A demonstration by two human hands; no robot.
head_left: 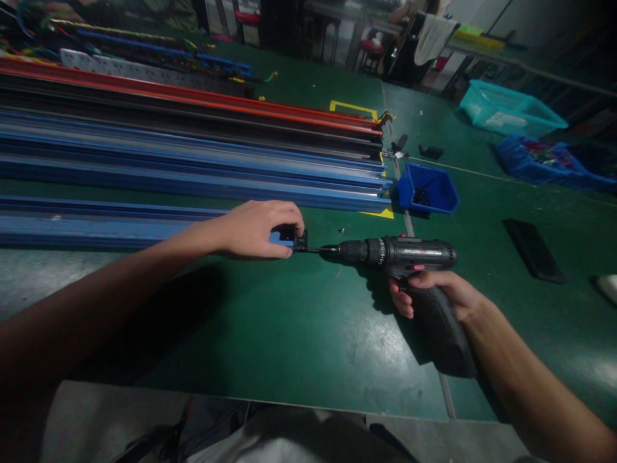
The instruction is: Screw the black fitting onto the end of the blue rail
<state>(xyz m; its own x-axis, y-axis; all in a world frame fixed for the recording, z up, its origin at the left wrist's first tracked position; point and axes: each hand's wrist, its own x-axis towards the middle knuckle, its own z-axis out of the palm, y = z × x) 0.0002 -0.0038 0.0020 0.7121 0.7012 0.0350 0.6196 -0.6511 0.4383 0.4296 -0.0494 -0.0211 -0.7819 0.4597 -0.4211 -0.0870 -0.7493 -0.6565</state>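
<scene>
Long blue metal rail [96,228] on green tabletop [308,347] — left hand [258,228] gripping its end at the black end piece [303,241], right hand [441,289] around black pistol-shaped drill [417,253]. Thin bit [318,249], if tilted, could slip — into left hand.

The left hand [258,228] covers part of the nearest blue rail [96,230], which the view's left edge cuts off.

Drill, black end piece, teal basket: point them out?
Drill [424,253]: head view, motor housing.
Black end piece [302,240]: head view, right-hand end.
Teal basket [506,122]: head view, near side wall.
</scene>
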